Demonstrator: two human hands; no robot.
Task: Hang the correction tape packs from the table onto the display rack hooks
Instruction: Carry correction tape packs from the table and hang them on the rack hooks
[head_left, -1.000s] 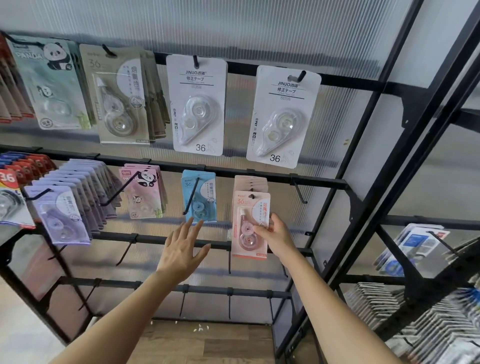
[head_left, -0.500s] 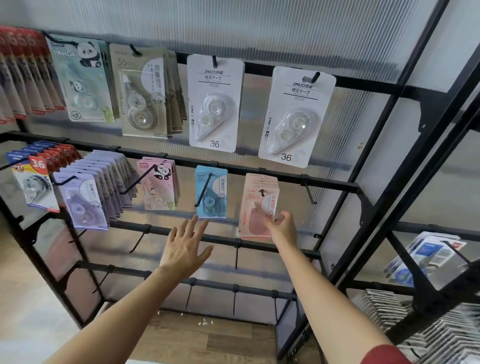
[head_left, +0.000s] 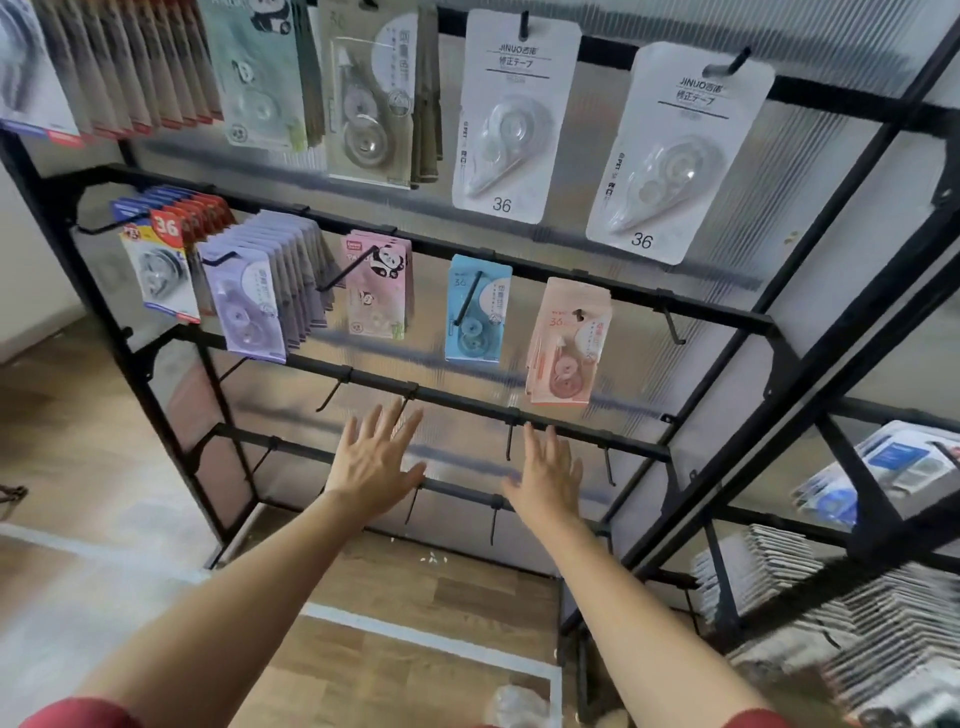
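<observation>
Far left, middle rail: red-topped packs (head_left: 161, 265) hang in a row on one hook.
Left of centre: purple packs (head_left: 254, 301) fan forward along their hook, the front one near the tip.
Centre left: panda packs (head_left: 376, 286) sit well back on a long hook.
Left hand (head_left: 376, 462): held up in front of the lower rails, fingers straight and spread apart, holding nothing.
Centre: a single blue pack (head_left: 475, 309) hangs from its hook.
Right hand (head_left: 548, 470): beside the left hand and apart from it, fingers spread, empty, below the salmon packs (head_left: 566, 343).
Task's thing: the salmon packs hang on their hook right of centre, slightly fanned; the table and any packs left on it are out of frame.
Right of centre: a bare hook (head_left: 670, 325) juts from the middle rail.
Risk, snagging: bare hooks on the lower rail (head_left: 587, 434) point out close to both hands; a careless reach would likely catch skin.
Risk, slipping: if the front salmon pack sits near the tip, a knock could drop it.
</observation>
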